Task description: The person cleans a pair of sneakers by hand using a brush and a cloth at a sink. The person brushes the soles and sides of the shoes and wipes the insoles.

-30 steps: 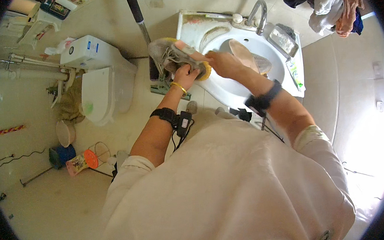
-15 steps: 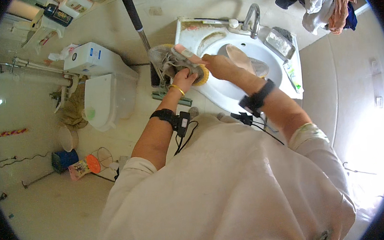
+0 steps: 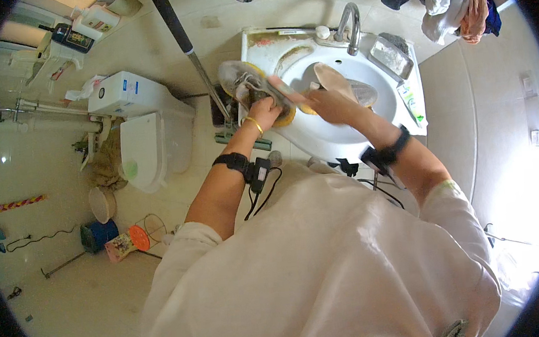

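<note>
Since the earlier frame the grey shoe [image 3: 245, 85] has stayed up at the left rim of the white sink [image 3: 318, 142], and both hands remain on it. The left hand [image 3: 264, 113] has its fingers curled tight around the shoe's heel end, while the right hand [image 3: 328, 105] reaches across the sink with fingers pressed together on the shoe's side. A second shoe [image 3: 345, 86] lies in the sink below the tap [image 3: 348, 26], leaving little room there; left of the sink, open floor runs to the toilet [image 3: 150, 140].
</note>
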Demonstrator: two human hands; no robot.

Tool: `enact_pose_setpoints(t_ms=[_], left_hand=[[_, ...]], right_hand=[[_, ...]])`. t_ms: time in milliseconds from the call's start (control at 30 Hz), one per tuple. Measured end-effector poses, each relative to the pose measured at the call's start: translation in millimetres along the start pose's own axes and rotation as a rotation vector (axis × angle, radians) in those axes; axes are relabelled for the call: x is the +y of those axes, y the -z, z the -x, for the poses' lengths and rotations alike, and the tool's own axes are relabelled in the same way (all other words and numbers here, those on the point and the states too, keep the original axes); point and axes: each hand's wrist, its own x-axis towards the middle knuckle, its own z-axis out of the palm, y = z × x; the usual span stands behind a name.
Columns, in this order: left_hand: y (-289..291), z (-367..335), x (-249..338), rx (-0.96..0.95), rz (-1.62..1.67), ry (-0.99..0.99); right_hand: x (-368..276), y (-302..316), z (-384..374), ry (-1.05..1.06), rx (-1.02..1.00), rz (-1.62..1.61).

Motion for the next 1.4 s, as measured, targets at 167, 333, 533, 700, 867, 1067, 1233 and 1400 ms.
enact_pose_setpoints(t_ms=[167, 333, 533, 700, 867, 1067, 1233, 1400], left_hand=[[9.3, 1.8, 14.1, -0.071, -0.076, 0.002], [0.5, -13.2, -3.6, -0.075, 0.018, -0.047], [6.0, -2.8, 5.0, -0.089, -0.057, -0.049], [0.4, -8.5, -4.0, -0.036, -0.053, -0.136], [8.1, -2.1, 3.6, -0.114, -0.04, -0.078], [1.4, -10.9, -2.6, -0.086, -0.074, -0.146], [3.4, -15.7, -8.7, -0.121, -0.11, -0.166], [7.1, -7.2, -6.8, -0.139, -0.103, -0.128]], right_hand=[[20.2, 8.7, 20.9, 0.17, -0.026, -0.068], [-12.6, 27.4, -61.0, -0.155, 0.003, -0.04], [4.0, 25.5, 23.4, -0.037, -0.035, -0.225], [-33.3, 40.0, -36.7, 0.054, -0.124, 0.245], [-25.6, 43.6, -13.2, -0.108, -0.151, 0.125], [4.7, 22.6, -12.9, 0.156, -0.002, 0.134], [-30.5, 25.1, -63.1, -0.102, -0.122, 0.145], [-9.9, 26.7, 14.9, 0.069, -0.005, 0.016]])
